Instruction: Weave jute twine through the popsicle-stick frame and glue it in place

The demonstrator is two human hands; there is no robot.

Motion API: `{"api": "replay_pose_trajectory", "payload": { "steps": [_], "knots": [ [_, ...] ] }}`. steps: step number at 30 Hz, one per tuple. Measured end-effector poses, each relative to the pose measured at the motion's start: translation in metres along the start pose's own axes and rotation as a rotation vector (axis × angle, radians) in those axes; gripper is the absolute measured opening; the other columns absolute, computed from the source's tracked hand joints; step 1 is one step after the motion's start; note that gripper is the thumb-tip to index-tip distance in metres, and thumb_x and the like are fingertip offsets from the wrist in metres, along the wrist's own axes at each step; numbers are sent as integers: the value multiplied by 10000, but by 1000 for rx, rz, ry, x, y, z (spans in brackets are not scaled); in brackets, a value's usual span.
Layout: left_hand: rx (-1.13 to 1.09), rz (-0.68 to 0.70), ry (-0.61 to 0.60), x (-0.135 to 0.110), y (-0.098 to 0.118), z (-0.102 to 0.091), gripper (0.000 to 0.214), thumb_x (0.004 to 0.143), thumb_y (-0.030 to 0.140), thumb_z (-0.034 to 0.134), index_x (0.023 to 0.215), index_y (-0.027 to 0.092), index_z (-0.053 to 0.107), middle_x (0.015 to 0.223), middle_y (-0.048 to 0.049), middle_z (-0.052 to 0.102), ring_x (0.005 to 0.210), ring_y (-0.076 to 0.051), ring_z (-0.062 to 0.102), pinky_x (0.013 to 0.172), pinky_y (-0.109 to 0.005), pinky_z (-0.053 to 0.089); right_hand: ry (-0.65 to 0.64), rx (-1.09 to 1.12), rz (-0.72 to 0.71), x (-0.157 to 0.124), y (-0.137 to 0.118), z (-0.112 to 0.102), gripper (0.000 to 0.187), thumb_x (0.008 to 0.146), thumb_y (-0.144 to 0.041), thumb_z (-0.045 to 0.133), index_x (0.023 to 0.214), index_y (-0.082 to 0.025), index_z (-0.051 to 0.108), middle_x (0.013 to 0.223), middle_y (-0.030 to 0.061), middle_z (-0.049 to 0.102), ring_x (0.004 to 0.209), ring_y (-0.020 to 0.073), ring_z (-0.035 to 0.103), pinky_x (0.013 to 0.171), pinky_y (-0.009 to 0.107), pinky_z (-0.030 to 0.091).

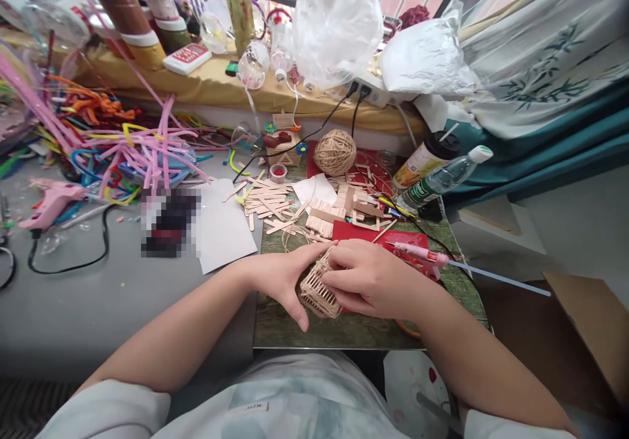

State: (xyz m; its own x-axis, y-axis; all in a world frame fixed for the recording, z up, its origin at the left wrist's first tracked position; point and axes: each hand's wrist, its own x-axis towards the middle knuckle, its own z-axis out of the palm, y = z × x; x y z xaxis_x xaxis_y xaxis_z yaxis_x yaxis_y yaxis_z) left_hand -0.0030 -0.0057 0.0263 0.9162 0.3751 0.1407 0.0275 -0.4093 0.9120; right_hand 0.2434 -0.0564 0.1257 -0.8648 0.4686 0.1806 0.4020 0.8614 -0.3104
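Observation:
A small basket of thin sticks and woven twine lies tilted between my hands, just above the table's front part. My left hand cups it from the left, thumb stretched along the near side and fingers partly hidden behind it. From the right, my right hand has its fingers curled and pinched at the basket's upper side; what is between the fingertips is hidden. Beyond the hands sits a ball of jute twine, and loose strands of twine run near the wooden craft sticks.
A pink glue gun with a long glue stick rests on red card at right. Behind it stand a water bottle and a lidded drink cup. Another pink glue gun, white paper and tangled pipe cleaners lie left.

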Motion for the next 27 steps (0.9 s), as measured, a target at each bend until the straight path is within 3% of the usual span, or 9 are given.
{"api": "replay_pose_trajectory", "payload": {
  "steps": [5, 9, 17, 23, 27],
  "knots": [
    [-179, -17, -156, -6, -11, -15, 1074, 851, 612, 831, 1715, 253, 303, 1783, -110, 333, 1659, -375, 296, 1364, -499, 278, -33, -20, -41, 10, -3, 1, 250, 1060, -230, 581, 812, -222, 615, 839, 45, 592, 746, 195, 483, 720, 341, 394],
    [-220, -68, -198, -7, -10, -20, 1194, 801, 574, 894, 1737, 230, 236, 1792, -122, 307, 1677, -368, 238, 1371, -449, 238, -37, -42, -39, 16, -6, 4, 270, 1065, -217, 568, 801, -201, 624, 825, 37, 582, 755, 185, 476, 721, 328, 381],
    [-172, -22, -180, -7, -13, -22, 1044, 791, 519, 917, 1673, 265, 421, 1729, -79, 434, 1629, -340, 362, 1363, -398, 252, -24, -46, -50, 27, -6, 4, 205, 1073, -209, 575, 921, -177, 708, 943, 83, 689, 768, 189, 535, 713, 342, 403],
    [-172, -8, -194, -7, -17, -24, 1077, 778, 490, 931, 1691, 286, 397, 1753, -76, 392, 1641, -344, 343, 1365, -388, 232, 61, 29, 8, 13, 7, 7, 125, 1054, -163, 607, 1092, -169, 726, 851, 61, 664, 767, 195, 579, 682, 322, 438],
    [-211, -9, -188, -6, -17, -21, 1115, 770, 480, 940, 1705, 325, 354, 1764, -58, 377, 1646, -332, 338, 1360, -391, 246, 94, 143, 50, 1, 10, 10, 180, 1032, -126, 623, 1173, -183, 719, 885, 66, 677, 770, 183, 603, 679, 304, 463]
  ]
}}
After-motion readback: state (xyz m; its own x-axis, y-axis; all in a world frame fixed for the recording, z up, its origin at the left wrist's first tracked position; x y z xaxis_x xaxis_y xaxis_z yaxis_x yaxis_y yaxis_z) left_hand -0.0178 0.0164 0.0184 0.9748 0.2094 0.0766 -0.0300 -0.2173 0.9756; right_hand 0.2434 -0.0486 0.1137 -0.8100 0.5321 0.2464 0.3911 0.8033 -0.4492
